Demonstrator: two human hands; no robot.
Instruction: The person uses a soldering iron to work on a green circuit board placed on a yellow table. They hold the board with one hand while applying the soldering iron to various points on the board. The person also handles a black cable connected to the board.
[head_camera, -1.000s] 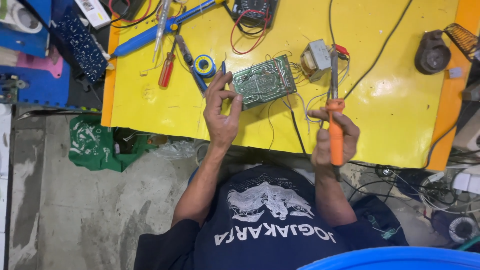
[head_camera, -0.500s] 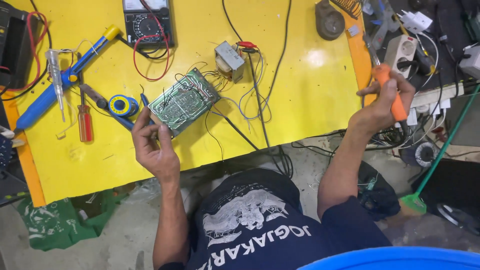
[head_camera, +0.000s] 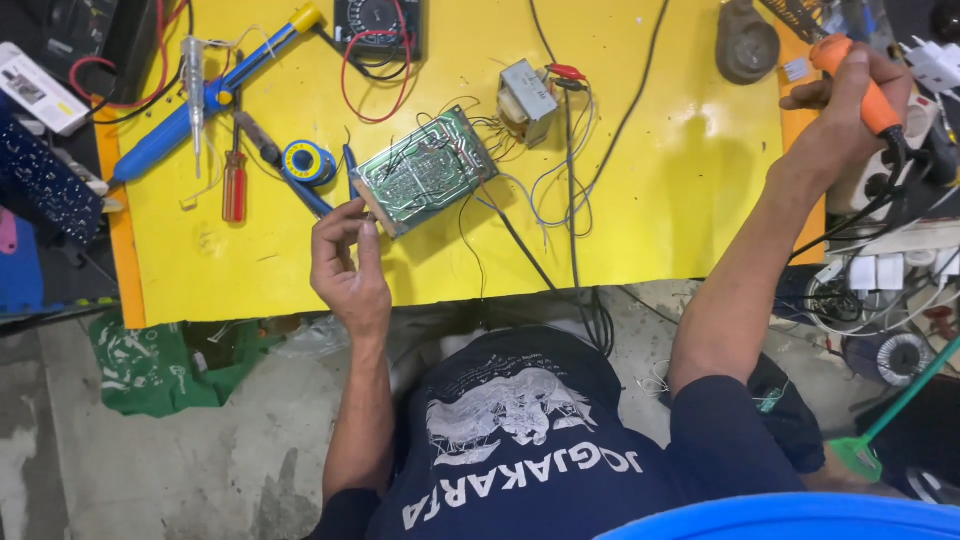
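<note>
A green circuit board (head_camera: 424, 172) lies tilted on the yellow work table (head_camera: 660, 200), with thin wires running from it to a small grey transformer (head_camera: 527, 100). My left hand (head_camera: 345, 262) pinches the board's near left corner. My right hand (head_camera: 838, 120) is stretched far to the right, past the table's edge, closed around the orange handle of a soldering iron (head_camera: 862, 85); its black cord hangs below the hand.
On the table's left lie a blue desoldering pump (head_camera: 205, 100), a red-handled screwdriver (head_camera: 234, 185) and a blue solder spool (head_camera: 306, 161). A multimeter (head_camera: 378, 25) sits at the top edge. Power strips and tangled cables (head_camera: 880, 270) crowd the right side.
My right hand has carried the orange soldering iron from above the board out to the far right. The left hand stayed at the board's corner. The camera view shifted right.
</note>
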